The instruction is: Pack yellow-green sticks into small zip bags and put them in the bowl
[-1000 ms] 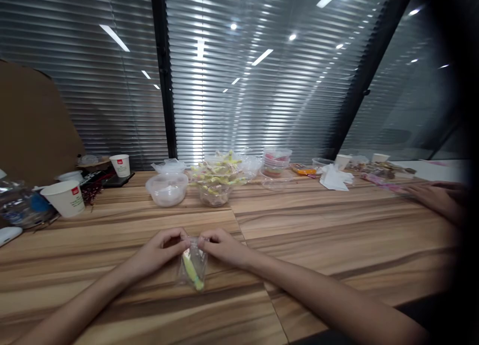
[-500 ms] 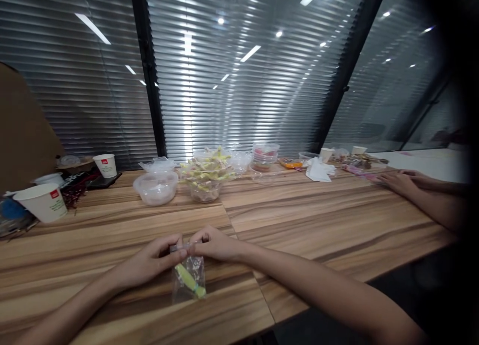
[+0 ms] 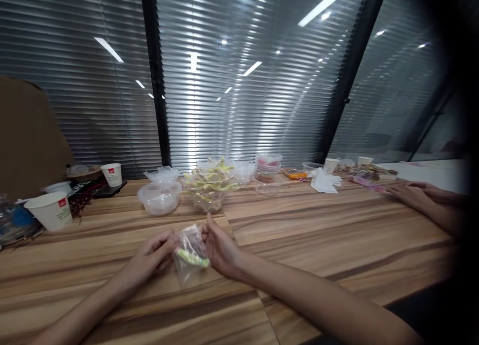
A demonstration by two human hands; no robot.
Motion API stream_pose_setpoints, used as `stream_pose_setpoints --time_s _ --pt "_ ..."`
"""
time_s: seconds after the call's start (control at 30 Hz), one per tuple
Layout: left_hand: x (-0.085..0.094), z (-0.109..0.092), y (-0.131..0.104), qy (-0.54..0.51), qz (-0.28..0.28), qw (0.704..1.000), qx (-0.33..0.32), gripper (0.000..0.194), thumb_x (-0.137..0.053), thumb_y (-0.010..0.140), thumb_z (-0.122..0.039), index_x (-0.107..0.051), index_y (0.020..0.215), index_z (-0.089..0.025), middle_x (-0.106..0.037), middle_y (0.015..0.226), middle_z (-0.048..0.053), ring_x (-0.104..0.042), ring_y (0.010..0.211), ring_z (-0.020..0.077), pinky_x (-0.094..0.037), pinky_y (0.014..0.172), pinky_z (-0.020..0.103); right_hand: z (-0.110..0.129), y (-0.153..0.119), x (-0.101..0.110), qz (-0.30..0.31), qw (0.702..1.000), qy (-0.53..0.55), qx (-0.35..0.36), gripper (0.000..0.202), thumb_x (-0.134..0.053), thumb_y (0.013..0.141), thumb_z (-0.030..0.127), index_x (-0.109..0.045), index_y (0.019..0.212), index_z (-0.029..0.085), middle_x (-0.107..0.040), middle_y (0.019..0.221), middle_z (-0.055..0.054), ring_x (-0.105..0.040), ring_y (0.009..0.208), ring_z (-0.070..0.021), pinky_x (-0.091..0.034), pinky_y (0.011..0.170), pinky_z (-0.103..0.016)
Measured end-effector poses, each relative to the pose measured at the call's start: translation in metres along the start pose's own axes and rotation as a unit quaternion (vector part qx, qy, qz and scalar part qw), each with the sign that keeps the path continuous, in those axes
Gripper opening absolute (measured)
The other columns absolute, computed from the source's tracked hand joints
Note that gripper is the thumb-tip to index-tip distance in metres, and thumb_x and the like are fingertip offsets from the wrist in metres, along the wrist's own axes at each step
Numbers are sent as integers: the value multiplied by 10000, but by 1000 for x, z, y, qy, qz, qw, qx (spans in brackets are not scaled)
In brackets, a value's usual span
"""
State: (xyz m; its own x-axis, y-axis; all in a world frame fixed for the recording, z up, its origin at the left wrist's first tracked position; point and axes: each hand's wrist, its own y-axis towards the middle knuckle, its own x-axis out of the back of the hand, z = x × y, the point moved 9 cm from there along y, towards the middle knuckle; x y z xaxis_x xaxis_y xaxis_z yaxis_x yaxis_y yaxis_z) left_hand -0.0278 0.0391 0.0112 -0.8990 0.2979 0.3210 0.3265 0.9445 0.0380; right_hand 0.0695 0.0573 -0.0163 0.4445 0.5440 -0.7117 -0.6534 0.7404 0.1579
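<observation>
Over the tabletop (image 3: pixel 318 235), my left hand (image 3: pixel 157 251) pinches the clear bag (image 3: pixel 188 274) holding a yellow piece (image 3: pixel 191 257); my right hand (image 3: pixel 223 249) sits half-curled at its right edge, grip unclear. I seem to be adjusting the bag; the next move needs a steady left pinch.

Has a bare left hand (image 3: pixel 155 255) and a bare right hand (image 3: pixel 223 250), both with slender fingers (image 3: pixel 213 227). Shows narrow wrists (image 3: pixel 241 266), uncovered too, and slim, rounded forearms (image 3: pixel 295 287), bare as far as visible, widening gradually away from the hands.
</observation>
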Motion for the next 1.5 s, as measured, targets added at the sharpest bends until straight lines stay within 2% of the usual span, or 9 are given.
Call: stream_pose_setpoints --time_s 0.17,0.37,0.5,0.57,0.7,0.77,0.93,1.2,1.5 --pt "45 -15 -1 -9 -197 977 -77 343 -443 817 -499 -427 738 -166 -345 541 -55 -316 470 38 -263 443 136 15 -9 -11 61 995 -75 9 375 -583 782 420 -525 1057 172 -540 1018 -50 -522 771 -70 -394 708 -220" --pt "-20 -9 -5 207 102 973 -6 395 -408 838 -488 -571 758 -137 -556 727 20 -481 680 83 -383 653 173 32 -4 15 -84 986 -109 97 339 -687 669 326 -574 892 97 -550 907 -57 -515 737 -66 -397 652 -175" --pt "-28 -13 -7 209 115 971 -17 365 -383 854 -469 -588 848 -167 -571 826 23 -493 767 100 -391 723 192 91 -18 40 -214 933 -188 221 358 -602 737 409 -527 966 146 -542 896 -32 -458 583 -25 -337 502 -141" --pt "-21 -11 -1 196 82 977 -12 340 -414 842 -474 -574 898 -179 -569 857 24 -497 799 109 -395 733 199 139 -39 23 -216 828 -386 345 321 -493 823 406 -525 1026 160 -556 825 -38 -453 549 -42 -344 496 -165" --pt "-10 0 10 178 36 983 -12 356 -466 821 -465 -490 1086 -230 -550 1020 30 -512 907 122 -419 841 243 163 -72 -51 -90 415 -761 490 283 -427 845 140 -571 1074 224 -574 962 -45 -517 820 -94 -388 683 -203" --pt "-8 -2 16 204 23 978 -35 382 -454 832 -447 -433 1167 -265 -507 1131 33 -500 1007 131 -417 911 273 165 -71 -53 -123 328 -818 457 412 -390 812 46 -535 1137 254 -531 1074 -47 -504 841 -95 -381 658 -194" --pt "-16 -43 38 385 -3 904 -188 381 -403 865 -291 -396 1245 -316 -306 1369 -3 -299 1277 138 -281 1101 336 158 -74 -49 -102 343 -804 474 520 -392 782 3 -393 1239 251 -494 1115 -58 -510 911 -101 -444 733 -214" --pt "-54 -58 70 688 -70 634 -345 454 -304 862 -193 -383 1302 -115 -437 1290 123 -386 1171 274 -360 972 446 138 -77 -31 -23 309 -799 515 305 -413 852 107 -443 1144 192 -558 1083 -72 -521 978 -139 -430 822 -281" --pt "-50 -50 76 699 -116 637 -303 430 -315 865 -257 -421 1252 -103 -509 1085 129 -443 1008 248 -396 867 390 131 -42 -20 -41 217 -851 477 345 -393 856 124 -520 1164 211 -526 1156 -51 -467 952 -142 -375 797 -290"
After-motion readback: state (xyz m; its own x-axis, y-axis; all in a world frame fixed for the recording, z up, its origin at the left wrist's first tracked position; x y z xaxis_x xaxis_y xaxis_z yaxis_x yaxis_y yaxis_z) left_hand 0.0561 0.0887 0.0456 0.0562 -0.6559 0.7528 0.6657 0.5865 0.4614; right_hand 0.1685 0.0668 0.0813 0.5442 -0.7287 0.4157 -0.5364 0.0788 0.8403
